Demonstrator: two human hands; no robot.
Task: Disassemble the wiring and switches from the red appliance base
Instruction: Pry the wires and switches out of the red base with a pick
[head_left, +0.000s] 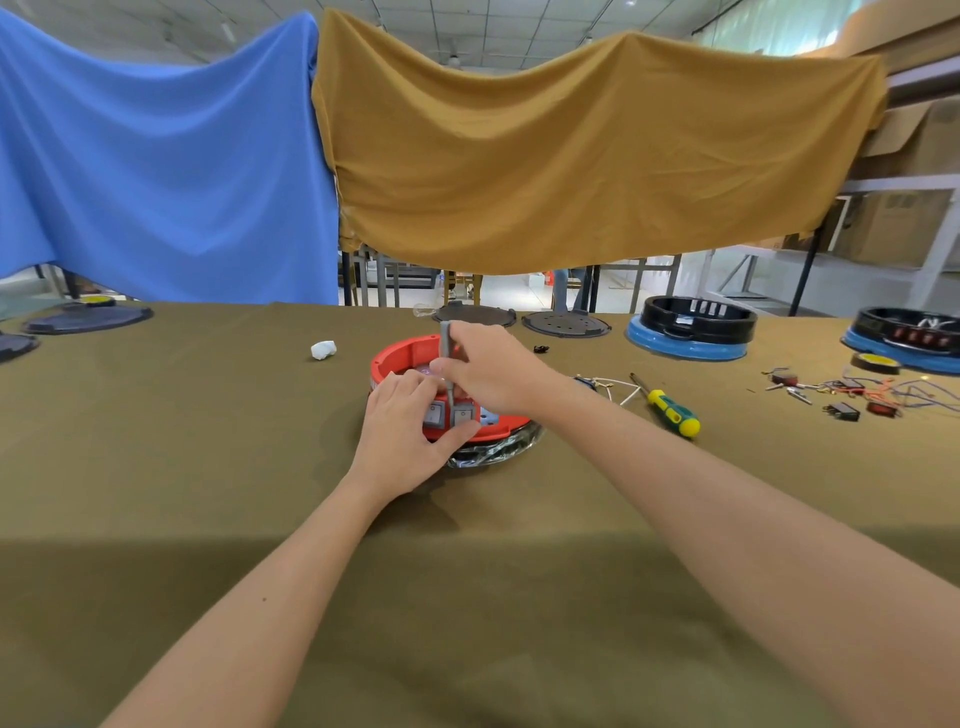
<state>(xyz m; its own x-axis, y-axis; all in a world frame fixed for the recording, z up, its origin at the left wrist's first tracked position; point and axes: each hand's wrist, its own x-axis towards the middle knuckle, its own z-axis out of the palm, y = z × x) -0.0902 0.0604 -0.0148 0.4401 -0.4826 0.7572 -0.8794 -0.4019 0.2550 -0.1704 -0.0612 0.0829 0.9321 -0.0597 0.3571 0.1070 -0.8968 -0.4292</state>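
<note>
I note the olive-cloth tabletop (208, 467) carrying all the work, with a blue cloth (156, 166) and a mustard cloth (571, 156) hung behind it.

The red appliance base (397, 358) sits at the tabletop's middle, directly under both hands, tipped up on a dark chrome-edged part (498, 449) that shows beneath its near rim. Two grey rocker switches (462, 415) are set side by side in the red wall facing me, between the two hands.

My left hand (400, 441) grips the near wall of the base, its fingers (410, 382) curled over the top edge and the thumb pressed just below the switches. My right hand (488, 371) has its fingers clamped round a slim grey screwdriver (445, 343), held upright, its tip down at the right-hand switch. Whether the tip touches the switch I cannot tell.

Right of the right-hand fingers lies a green-and-yellow screwdriver (672, 410), and between it and my forearm some white wire (621, 392). Further right lie loose switches and wires (857, 397). Beyond those stand two black bases on blue rings (691, 325). Left of the fingers, well apart, lies a crumpled white wad (323, 349).
</note>
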